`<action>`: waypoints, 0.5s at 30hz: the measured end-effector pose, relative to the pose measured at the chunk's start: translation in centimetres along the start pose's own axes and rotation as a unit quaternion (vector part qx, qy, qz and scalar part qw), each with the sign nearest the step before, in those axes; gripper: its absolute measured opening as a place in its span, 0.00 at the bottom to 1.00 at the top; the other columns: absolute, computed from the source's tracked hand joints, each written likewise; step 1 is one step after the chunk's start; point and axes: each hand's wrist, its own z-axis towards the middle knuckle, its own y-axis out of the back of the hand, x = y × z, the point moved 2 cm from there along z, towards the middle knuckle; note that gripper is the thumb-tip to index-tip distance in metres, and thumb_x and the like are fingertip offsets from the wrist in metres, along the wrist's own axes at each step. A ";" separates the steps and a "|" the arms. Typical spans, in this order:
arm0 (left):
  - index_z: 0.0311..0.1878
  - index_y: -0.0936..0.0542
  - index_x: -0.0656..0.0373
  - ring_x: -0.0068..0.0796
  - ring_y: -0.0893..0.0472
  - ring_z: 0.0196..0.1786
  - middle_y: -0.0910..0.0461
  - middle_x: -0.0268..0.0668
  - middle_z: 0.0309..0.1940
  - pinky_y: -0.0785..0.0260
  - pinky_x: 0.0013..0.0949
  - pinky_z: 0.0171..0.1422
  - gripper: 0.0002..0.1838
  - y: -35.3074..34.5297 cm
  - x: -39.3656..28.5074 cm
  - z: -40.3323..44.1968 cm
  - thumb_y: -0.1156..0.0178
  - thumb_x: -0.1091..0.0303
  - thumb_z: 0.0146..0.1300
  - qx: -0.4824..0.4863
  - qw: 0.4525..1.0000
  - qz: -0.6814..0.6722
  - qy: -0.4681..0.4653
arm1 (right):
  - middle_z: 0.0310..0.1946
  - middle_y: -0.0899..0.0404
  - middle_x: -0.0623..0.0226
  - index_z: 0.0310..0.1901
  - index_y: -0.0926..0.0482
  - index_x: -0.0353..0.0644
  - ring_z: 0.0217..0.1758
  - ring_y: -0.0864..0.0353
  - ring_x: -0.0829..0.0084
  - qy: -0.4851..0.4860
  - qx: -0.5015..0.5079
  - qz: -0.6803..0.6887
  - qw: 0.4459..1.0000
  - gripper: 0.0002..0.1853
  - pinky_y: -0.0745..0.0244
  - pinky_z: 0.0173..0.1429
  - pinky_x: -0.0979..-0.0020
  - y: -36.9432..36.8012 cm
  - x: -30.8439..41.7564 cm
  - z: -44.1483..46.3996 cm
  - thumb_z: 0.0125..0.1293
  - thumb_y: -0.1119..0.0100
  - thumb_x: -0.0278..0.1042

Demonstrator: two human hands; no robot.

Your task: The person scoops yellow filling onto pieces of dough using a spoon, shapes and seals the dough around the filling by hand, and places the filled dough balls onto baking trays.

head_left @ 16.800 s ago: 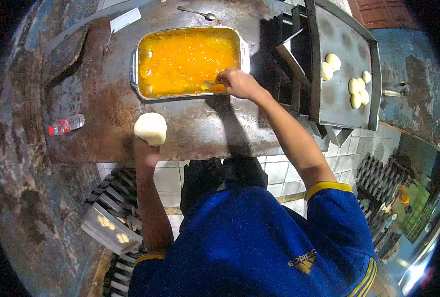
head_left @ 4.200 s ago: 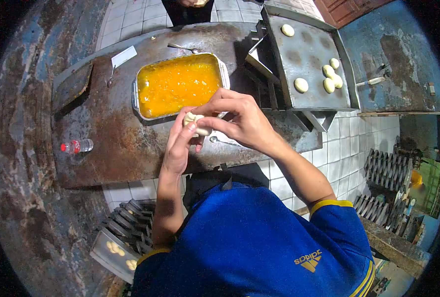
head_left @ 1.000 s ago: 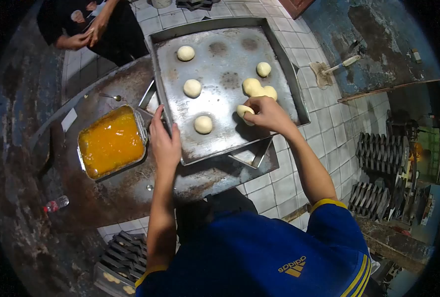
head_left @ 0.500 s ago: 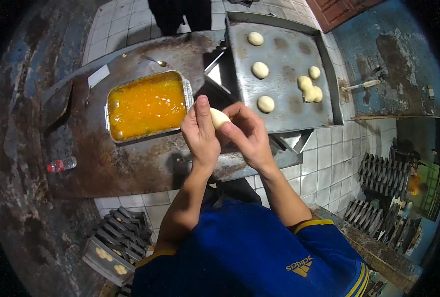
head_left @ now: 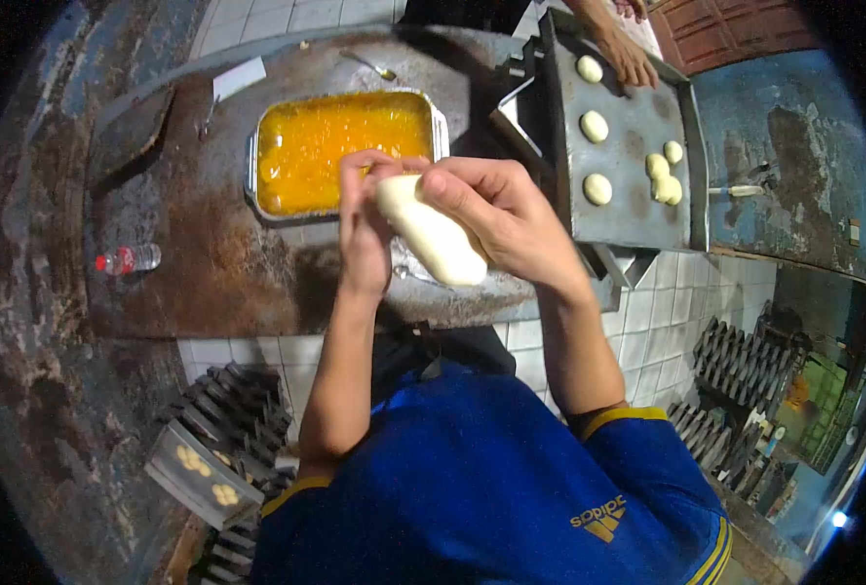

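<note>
A long piece of pale dough (head_left: 438, 242) is stretched between both hands above the table's front part. My left hand (head_left: 365, 229) holds its upper left end with curled, slightly blurred fingers. My right hand (head_left: 506, 219) grips its right side, thumb on top. Behind the hands is a foil tray (head_left: 253, 175) of orange-yellow filling (head_left: 340, 141). On the right, a metal baking tray (head_left: 628, 230) bears three separate dough balls (head_left: 595, 127) in a column on its left side and several smaller ones clustered (head_left: 665, 185) on its right side.
Another person's hand (head_left: 630, 58) reaches over the baking tray's far side. A spoon (head_left: 372, 66) and a white card (head_left: 239, 79) lie on the metal table (head_left: 189, 283). A red-capped bottle (head_left: 129, 259) is at the left. Lower left, a small tray (head_left: 204, 475) holds dough pieces.
The dough between my hands now shows as a longer piece, with my hands farther apart. Another person's hand has appeared over the baking tray. The view has shifted.
</note>
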 end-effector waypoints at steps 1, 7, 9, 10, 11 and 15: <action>0.61 0.27 0.56 0.35 0.17 0.57 0.18 0.44 0.56 0.24 0.38 0.63 0.22 3.5 2.7 0.4 0.36 0.51 0.77 0.064 0.982 0.175 0.013 | 0.34 0.11 0.66 0.50 0.12 0.29 0.35 0.15 0.74 0.039 0.006 -0.065 0.997 0.22 0.20 0.41 0.69 -0.6 0.0 0.1 0.83 0.39 0.45; 0.70 0.27 0.66 0.38 0.16 0.62 0.16 0.46 0.59 0.24 0.41 0.69 0.43 8.2 3.1 -5.5 0.16 0.67 0.53 0.027 0.953 0.295 0.066 | 0.31 0.13 0.42 0.43 0.10 0.30 0.40 0.08 0.47 -0.020 -0.123 -0.285 0.950 0.30 0.16 0.44 0.55 0.8 -9.7 3.0 0.80 0.42 0.56; 0.70 0.27 0.66 0.39 0.15 0.62 0.16 0.47 0.60 0.23 0.42 0.68 0.42 10.1 2.0 -6.4 0.17 0.66 0.54 -0.008 0.892 0.447 0.060 | 0.37 0.11 0.47 0.45 0.10 0.34 0.39 0.09 0.51 -0.077 -0.094 -0.483 0.867 0.27 0.15 0.48 0.58 1.6 -18.9 2.9 0.80 0.40 0.56; 0.69 0.27 0.66 0.40 0.15 0.61 0.16 0.48 0.60 0.23 0.42 0.68 0.42 12.0 1.5 -6.7 0.17 0.66 0.54 -0.018 0.858 0.511 0.048 | 0.41 0.11 0.47 0.47 0.12 0.34 0.42 0.09 0.48 -0.141 -0.029 -0.539 0.830 0.24 0.14 0.49 0.55 1.5 -23.7 2.3 0.79 0.40 0.52; 0.69 0.27 0.66 0.41 0.15 0.61 0.15 0.48 0.59 0.23 0.42 0.67 0.41 13.8 1.1 -7.0 0.17 0.66 0.55 -0.029 0.819 0.572 0.039 | 0.45 0.11 0.47 0.48 0.13 0.35 0.45 0.09 0.46 -0.202 0.036 -0.589 0.782 0.20 0.14 0.50 0.52 1.2 -28.5 1.3 0.79 0.41 0.48; 0.68 0.27 0.66 0.49 0.15 0.60 0.16 0.51 0.58 0.23 0.45 0.65 0.41 20.6 -0.8 -7.0 0.17 0.64 0.53 -0.077 0.844 0.526 0.069 | 0.53 0.14 0.46 0.58 0.20 0.37 0.52 0.11 0.44 -0.077 0.058 -0.631 0.770 0.15 0.14 0.55 0.49 0.7 -39.3 -2.4 0.76 0.45 0.35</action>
